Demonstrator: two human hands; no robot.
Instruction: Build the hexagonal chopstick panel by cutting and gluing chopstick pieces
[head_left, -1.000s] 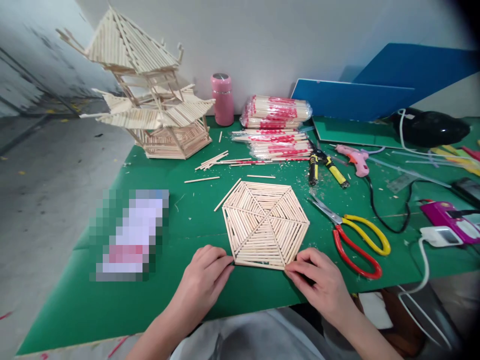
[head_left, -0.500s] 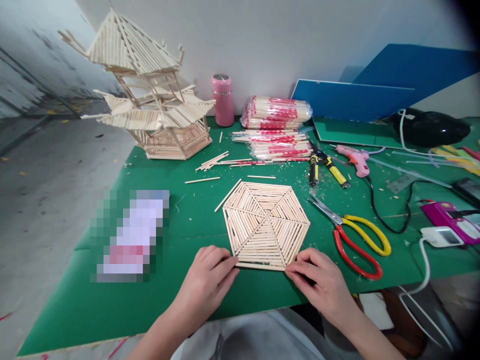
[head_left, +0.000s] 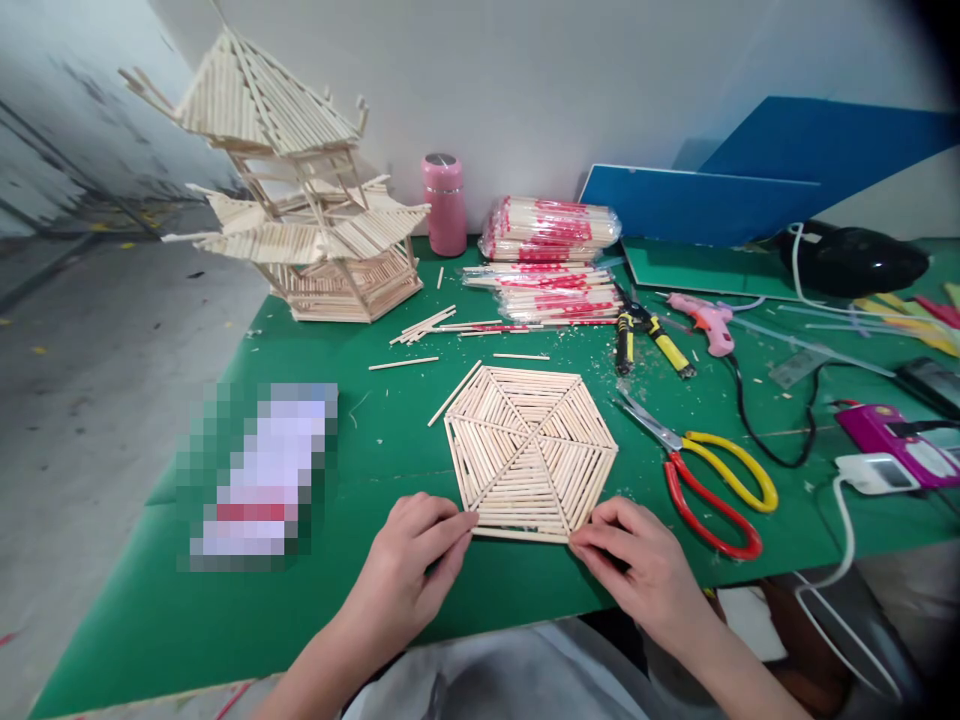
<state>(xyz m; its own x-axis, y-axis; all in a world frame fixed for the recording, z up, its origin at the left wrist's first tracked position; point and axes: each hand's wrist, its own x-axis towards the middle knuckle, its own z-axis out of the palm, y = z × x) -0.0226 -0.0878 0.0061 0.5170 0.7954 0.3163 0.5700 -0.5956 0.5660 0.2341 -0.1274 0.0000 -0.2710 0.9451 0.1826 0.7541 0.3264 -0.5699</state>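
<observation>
A hexagonal panel of wooden sticks point(head_left: 536, 450) lies flat on the green table, its sticks filling wedges between spokes. Along its near edge runs a single wooden stick point(head_left: 521, 535), with a narrow gap behind it. My left hand point(head_left: 420, 550) pinches the left end of this stick at the panel's near-left corner, thumb and index finger closed. At the near-right corner, my right hand point(head_left: 637, 555) has its fingertips closed on the stick's other end. Scissors point(head_left: 682, 443) with one red and one yellow handle lie open to the right of the panel.
A stick-built pagoda model point(head_left: 300, 220) stands at the back left, near a pink flask point(head_left: 445, 205). Behind the panel lie bagged chopsticks point(head_left: 551, 230), loose sticks point(head_left: 424, 325), yellow-handled pliers point(head_left: 667, 347) and a pink glue gun point(head_left: 709, 322). A blurred-out phone-like object point(head_left: 270, 470) lies left.
Both hands keep nearly the same pinch at the panel's near corners. The whole view has shifted very slightly; the panel and tools stay in place.
</observation>
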